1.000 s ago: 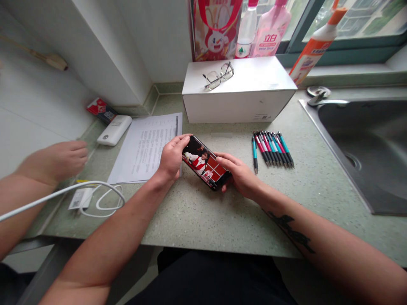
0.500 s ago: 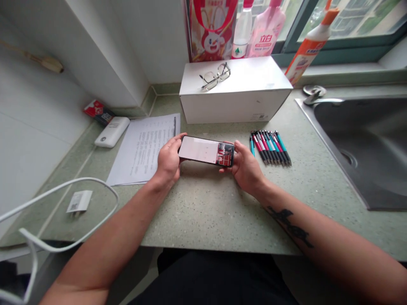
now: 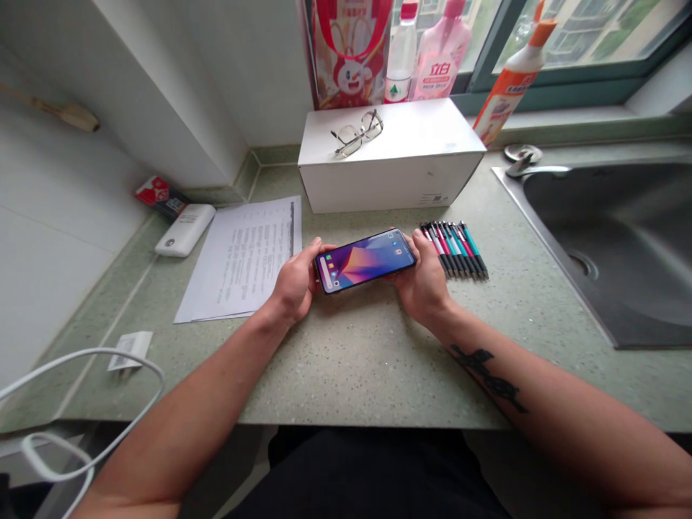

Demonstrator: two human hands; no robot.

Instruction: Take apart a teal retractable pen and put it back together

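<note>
A smartphone (image 3: 365, 261) is held sideways above the counter, its lit screen facing me with a colourful wallpaper and app icons. My left hand (image 3: 296, 282) grips its left end, the thumb along the edge. At the other end my right hand (image 3: 424, 281) is closed round the phone, with the fingers partly hidden behind it. Just right of that hand lies a row of several pens (image 3: 459, 249) in red, white and teal with black grips. Printed sheets of paper (image 3: 243, 252) lie to the left of my left hand.
Behind the phone stands a white box (image 3: 373, 184) with eyeglasses (image 3: 360, 135) on top. A metal sink (image 3: 638, 288) is set into the counter (image 3: 346, 367) at right. At left are a white power bank (image 3: 184, 231), a charger plug (image 3: 130, 349) and a looping white cable (image 3: 116, 353).
The phone's screen has switched from a pale page with a picture to the home screen. Both hands have tilted the phone, its right end now higher. The cable loop has shifted.
</note>
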